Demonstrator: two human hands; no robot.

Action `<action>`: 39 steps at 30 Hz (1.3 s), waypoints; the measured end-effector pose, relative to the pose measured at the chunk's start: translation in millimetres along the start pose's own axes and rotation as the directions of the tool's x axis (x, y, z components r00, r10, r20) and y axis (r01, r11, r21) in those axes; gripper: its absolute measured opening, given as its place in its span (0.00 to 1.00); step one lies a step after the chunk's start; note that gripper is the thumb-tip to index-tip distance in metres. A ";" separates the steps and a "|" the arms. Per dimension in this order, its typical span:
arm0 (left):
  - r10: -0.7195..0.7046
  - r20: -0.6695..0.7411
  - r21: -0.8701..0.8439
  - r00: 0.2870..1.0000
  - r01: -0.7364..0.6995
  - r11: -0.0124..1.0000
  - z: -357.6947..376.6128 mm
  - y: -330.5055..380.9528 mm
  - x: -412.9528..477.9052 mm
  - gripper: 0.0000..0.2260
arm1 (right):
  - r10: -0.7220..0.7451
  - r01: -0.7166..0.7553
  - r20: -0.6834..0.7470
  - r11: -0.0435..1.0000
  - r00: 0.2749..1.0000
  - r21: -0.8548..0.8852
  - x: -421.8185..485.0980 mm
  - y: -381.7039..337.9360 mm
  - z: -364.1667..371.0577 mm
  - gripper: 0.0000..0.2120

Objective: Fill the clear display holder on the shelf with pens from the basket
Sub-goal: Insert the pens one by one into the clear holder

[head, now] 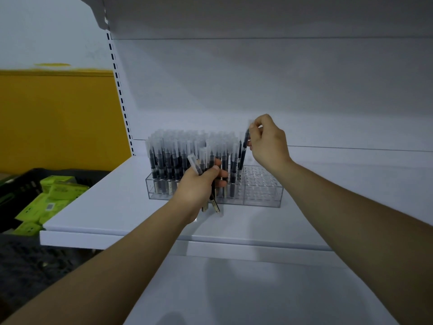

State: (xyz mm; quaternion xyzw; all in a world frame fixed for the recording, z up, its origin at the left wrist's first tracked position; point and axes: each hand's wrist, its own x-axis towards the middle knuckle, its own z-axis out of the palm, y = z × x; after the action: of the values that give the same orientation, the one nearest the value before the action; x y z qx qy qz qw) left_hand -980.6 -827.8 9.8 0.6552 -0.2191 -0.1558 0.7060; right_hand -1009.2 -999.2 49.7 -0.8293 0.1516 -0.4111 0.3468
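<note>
A clear display holder [262, 195] stands on the white shelf [117, 207]. Several black pens with frosted caps [178, 156] fill its left and middle holes; the right section shows bare holes. My right hand [269, 141] pinches the cap end of one black pen [243, 151], which stands tilted with its tip in the holder beside the filled rows. My left hand [199, 186] grips a small bunch of pens [212, 198] in front of the holder, their ends sticking out above and below the fist.
A dark basket [21, 186] with green boxes [56, 188] sits low at the left, beyond the shelf's edge. A slotted upright [119, 90] and yellow wall lie behind it. Another shelf board [257, 289] lies below, and one overhead.
</note>
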 end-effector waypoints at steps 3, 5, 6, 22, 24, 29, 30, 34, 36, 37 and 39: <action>-0.003 -0.001 -0.004 1.000 0.003 1.000 0.4 -1.4 0.9 0.08 | 0.016 -0.013 0.054 0.999 0.998 -0.047 -6.3 5.3 6.8 0.09; 0.002 0.007 -0.013 1.000 -0.002 1.000 0.0 -2.0 1.5 0.07 | 0.020 -0.015 0.068 0.997 0.997 -0.076 -8.1 6.1 8.8 0.09; 0.006 0.011 -0.013 1.000 -0.006 1.000 -0.3 -2.3 1.8 0.07 | 0.015 -0.008 0.074 0.996 0.997 -0.086 -7.7 5.7 8.8 0.09; 0.019 0.029 0.030 0.999 -0.020 0.999 4.2 -2.9 -0.3 0.06 | 0.029 -0.012 0.089 0.982 0.996 -0.187 -9.2 7.0 3.6 0.13; 0.003 0.045 -0.008 0.999 -0.002 1.000 6.8 -0.3 -1.7 0.06 | -0.024 0.027 0.024 0.991 0.999 -0.129 -13.3 2.1 -1.7 0.12; -0.018 0.039 -0.063 0.999 0.020 0.998 14.5 2.4 -4.1 0.06 | -0.050 0.047 0.058 0.997 0.997 0.054 -30.3 -22.6 -15.5 0.12; -0.018 0.042 -0.061 0.999 0.021 0.998 15.9 3.3 -4.8 0.06 | -0.045 0.036 0.104 0.995 0.993 0.088 -33.4 -27.7 -17.6 0.14; -0.006 0.060 -0.068 0.998 0.010 0.998 18.4 7.9 -7.5 0.07 | -0.055 0.024 0.235 0.991 0.971 0.134 -35.0 -35.6 -17.7 0.04; 0.007 0.077 -0.068 0.997 -0.002 0.998 17.8 9.1 -8.7 0.07 | -0.039 -0.003 0.253 0.987 0.967 0.162 -31.7 -35.5 -18.1 0.02; 0.016 0.089 -0.066 0.996 -0.010 0.998 17.6 9.9 -10.0 0.07 | -0.027 -0.021 0.275 0.985 0.961 0.170 -30.7 -35.4 -18.3 0.03; 0.027 0.106 -0.068 0.994 -0.020 0.997 17.1 10.8 -11.7 0.08 | -0.010 -0.048 0.320 0.984 0.947 0.171 -30.3 -35.7 -17.5 0.03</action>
State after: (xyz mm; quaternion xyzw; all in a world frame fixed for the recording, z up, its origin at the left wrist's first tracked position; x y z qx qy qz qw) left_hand -1000.1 -835.5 20.1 0.6193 -0.2589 -0.1896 0.7165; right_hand -1042.9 -965.3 64.5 -0.8494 0.0644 -0.2796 0.4430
